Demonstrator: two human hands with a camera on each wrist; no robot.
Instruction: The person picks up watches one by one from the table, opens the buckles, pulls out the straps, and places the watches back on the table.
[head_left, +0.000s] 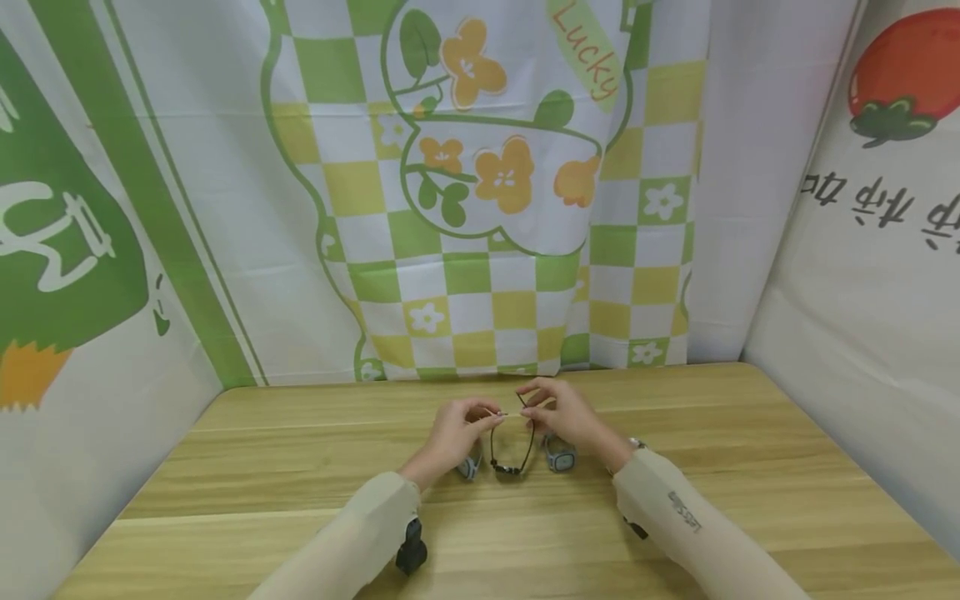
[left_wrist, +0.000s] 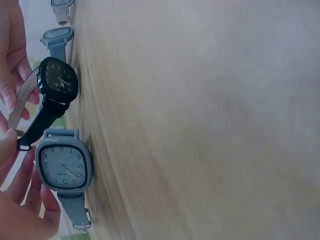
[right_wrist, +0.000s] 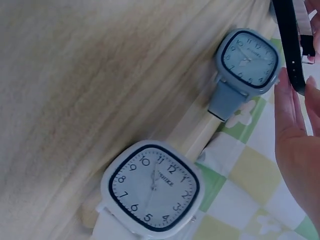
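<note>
Both hands hold a black wristwatch (head_left: 508,471) by its strap, with its square dial hanging toward the table front. My left hand (head_left: 453,433) pinches the buckle end of the strap (left_wrist: 36,129) between thumb and finger. With its thumb and fingers, my right hand (head_left: 566,412) pinches the other strap half (right_wrist: 290,42). The two ends stand apart. A blue-grey watch (left_wrist: 64,167) stands beneath the left hand, partly covered by it in the head view. Another blue-grey watch (right_wrist: 248,60) stands just below the right hand.
A white watch (right_wrist: 152,187) stands near my right wrist, mostly hidden by the arm in the head view. All stand on a wooden table (head_left: 315,467). A checked curtain (head_left: 480,317) hangs along the far edge.
</note>
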